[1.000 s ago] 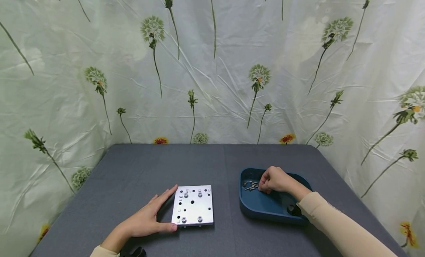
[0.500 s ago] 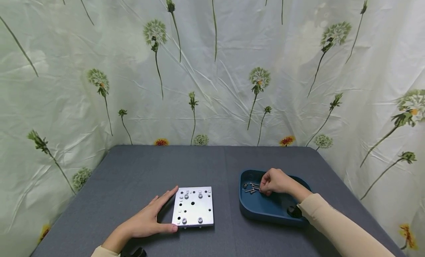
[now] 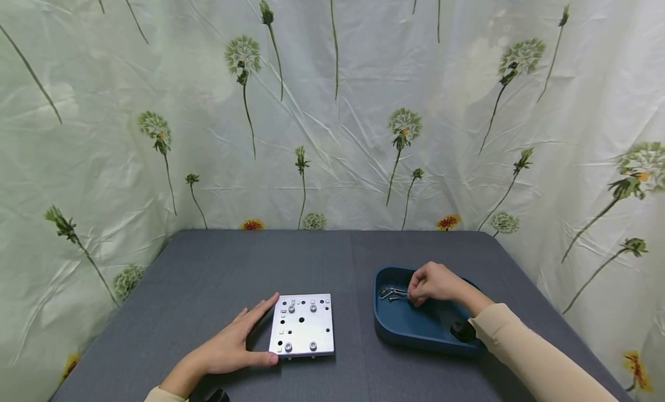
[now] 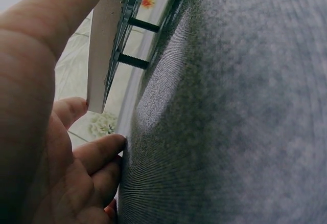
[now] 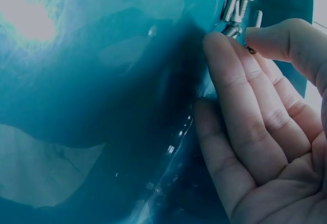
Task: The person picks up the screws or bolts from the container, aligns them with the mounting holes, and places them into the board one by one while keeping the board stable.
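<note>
A square silver metal plate [image 3: 301, 324] with several holes and several socket-head screws lies left of the table's middle. My left hand [image 3: 228, 344] holds its left side, thumb at the near corner and index finger at the far corner. From the left wrist, screw shanks [image 4: 138, 60] stick out under the plate. My right hand [image 3: 433, 285] reaches into a dark blue tray [image 3: 405, 332]. Between its thumb and fingertips a thin metal screw [image 5: 258, 18] shows, partly hidden by the thumb. Several loose screws [image 3: 391, 293] lie beside the fingertips, on the tray's floor.
A grey cloth covers the table [image 3: 312, 255]. A curtain [image 3: 353, 130] printed with dandelions hangs behind it and along the sides. The tray's raised wall surrounds my right hand. A black wrist device [image 3: 462, 331] sits at the right cuff, over the tray.
The loose screws in the tray have shifted beside the right fingertips, and that hand has moved slightly right. My left hand and the plate keep their places. The head view has tilted slightly up.
</note>
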`<state>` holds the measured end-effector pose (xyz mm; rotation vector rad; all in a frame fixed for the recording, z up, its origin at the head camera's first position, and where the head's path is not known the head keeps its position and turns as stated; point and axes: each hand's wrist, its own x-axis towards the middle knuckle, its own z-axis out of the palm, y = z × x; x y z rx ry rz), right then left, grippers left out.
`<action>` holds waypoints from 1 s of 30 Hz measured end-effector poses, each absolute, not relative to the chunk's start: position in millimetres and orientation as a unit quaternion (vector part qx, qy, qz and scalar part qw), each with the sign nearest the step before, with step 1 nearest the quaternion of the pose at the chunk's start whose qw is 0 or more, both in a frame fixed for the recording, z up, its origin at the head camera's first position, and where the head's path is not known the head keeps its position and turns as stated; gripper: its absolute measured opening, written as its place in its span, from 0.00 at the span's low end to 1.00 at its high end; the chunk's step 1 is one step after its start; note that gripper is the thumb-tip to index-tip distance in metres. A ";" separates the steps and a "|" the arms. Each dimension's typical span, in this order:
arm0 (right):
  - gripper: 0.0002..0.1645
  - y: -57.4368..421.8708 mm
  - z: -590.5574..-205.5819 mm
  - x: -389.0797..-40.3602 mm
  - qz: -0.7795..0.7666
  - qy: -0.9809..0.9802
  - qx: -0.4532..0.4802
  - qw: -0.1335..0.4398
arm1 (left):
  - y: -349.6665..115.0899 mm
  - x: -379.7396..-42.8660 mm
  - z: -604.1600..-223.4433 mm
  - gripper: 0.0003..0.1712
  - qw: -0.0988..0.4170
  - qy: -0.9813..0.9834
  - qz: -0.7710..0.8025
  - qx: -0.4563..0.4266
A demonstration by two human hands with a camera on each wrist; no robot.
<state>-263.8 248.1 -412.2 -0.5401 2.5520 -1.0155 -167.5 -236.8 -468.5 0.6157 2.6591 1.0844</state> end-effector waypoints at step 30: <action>0.07 245.1 -391.1 -254.5 -0.415 0.870 -0.214 0.159 | -237.3 -166.5 -468.2 0.67 0.108 0.898 0.374 0.204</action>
